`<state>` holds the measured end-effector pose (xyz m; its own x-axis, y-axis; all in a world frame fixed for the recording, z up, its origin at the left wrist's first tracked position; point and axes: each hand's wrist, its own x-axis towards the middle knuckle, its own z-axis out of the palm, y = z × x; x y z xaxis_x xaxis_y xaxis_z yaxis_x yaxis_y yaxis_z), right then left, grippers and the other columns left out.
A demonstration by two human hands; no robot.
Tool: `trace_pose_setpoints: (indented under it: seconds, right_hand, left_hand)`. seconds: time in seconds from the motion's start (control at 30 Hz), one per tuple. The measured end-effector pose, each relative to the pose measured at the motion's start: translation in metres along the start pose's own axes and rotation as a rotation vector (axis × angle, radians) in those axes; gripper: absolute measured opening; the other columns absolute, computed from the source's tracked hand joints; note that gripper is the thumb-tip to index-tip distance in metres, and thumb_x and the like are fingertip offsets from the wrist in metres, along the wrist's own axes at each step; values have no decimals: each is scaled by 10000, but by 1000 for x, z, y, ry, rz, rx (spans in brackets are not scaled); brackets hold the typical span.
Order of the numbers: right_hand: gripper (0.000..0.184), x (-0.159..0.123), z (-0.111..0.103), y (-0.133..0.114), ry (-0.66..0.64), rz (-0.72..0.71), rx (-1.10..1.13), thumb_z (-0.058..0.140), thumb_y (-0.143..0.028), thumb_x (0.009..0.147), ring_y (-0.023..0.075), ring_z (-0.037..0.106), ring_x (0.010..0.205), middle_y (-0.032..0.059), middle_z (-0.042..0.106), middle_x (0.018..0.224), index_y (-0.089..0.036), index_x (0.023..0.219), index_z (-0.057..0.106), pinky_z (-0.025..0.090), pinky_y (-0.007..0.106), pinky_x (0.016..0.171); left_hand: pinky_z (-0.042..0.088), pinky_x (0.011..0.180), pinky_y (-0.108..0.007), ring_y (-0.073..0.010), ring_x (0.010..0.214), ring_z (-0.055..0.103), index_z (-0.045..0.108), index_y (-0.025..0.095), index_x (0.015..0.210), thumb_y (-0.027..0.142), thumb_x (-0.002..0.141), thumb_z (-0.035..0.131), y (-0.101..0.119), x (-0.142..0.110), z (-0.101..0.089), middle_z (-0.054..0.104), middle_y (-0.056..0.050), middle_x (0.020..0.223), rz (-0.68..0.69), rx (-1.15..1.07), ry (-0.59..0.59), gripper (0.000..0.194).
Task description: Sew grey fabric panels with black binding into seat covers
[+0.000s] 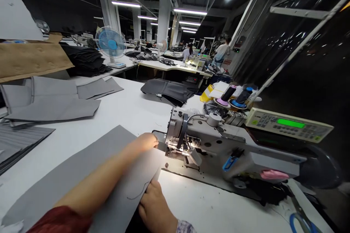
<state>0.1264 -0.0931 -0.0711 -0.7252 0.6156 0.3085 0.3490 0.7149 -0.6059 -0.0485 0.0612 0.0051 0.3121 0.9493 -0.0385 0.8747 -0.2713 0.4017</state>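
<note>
A large grey fabric panel lies across the white sewing table and runs up to the industrial sewing machine. A thin dark curved line marks its surface near the bottom. My left hand, in a red sleeve, rests on the panel right beside the lit needle area. My right hand, with a patterned cuff, holds the panel's edge lower down. The machine's head hides the needle's exact contact with the fabric.
Blue-handled scissors lie at the table's right front. Thread cones and a green-screened control panel stand behind the machine. Grey cut panels and a dark stack lie on the table. Co-workers work farther back.
</note>
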Motion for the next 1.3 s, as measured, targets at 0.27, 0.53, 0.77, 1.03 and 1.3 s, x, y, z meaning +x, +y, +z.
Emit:
trace_pose_setpoints:
  seconds: [0.27, 0.53, 0.77, 1.03, 1.3]
  right_hand:
    - [178, 2, -18, 0, 20, 9, 27, 602, -61, 819, 205, 580, 974, 19, 675, 993, -220, 893, 632, 470, 335, 911]
    - [169, 14, -33, 18, 57, -42, -356, 567, -93, 931, 233, 554, 865, 105, 660, 1061, -186, 1040, 657, 504, 349, 742]
    - [353, 10, -57, 58, 18, -149, -143, 574, -34, 902, 212, 539, 1049, 35, 677, 1259, -216, 1176, 701, 484, 317, 971]
    - [262, -3, -40, 47, 82, -147, -157, 529, -56, 969, 199, 549, 1028, 61, 666, 1195, -212, 1108, 687, 516, 314, 936]
    - [263, -8, -41, 36, 159, -155, -170, 487, -19, 970, 204, 563, 973, 83, 664, 1067, -191, 1019, 680, 533, 317, 842]
  left_hand:
    - [347, 1156, -407, -306, 1386, 451, 599, 275, 1379, 494, 852, 628, -6, -51, -5, 511, -75, 1520, -35, 1, -77, 572]
    - [328, 1162, -455, -312, 1356, 443, 586, 280, 1377, 454, 885, 603, -2, -37, 35, 532, -95, 1453, -16, 82, -77, 522]
    - [414, 1072, -415, -307, 1210, 549, 671, 260, 1132, 392, 759, 686, 4, -19, 23, 597, -89, 1293, -118, 85, -103, 396]
    - [472, 741, -294, -216, 854, 634, 663, 220, 857, 424, 813, 544, 16, -10, 20, 700, -10, 888, -159, -109, -196, 240]
    - [469, 797, -295, -219, 921, 649, 707, 217, 903, 462, 817, 558, 12, -15, 30, 745, -14, 971, -213, -231, -196, 299]
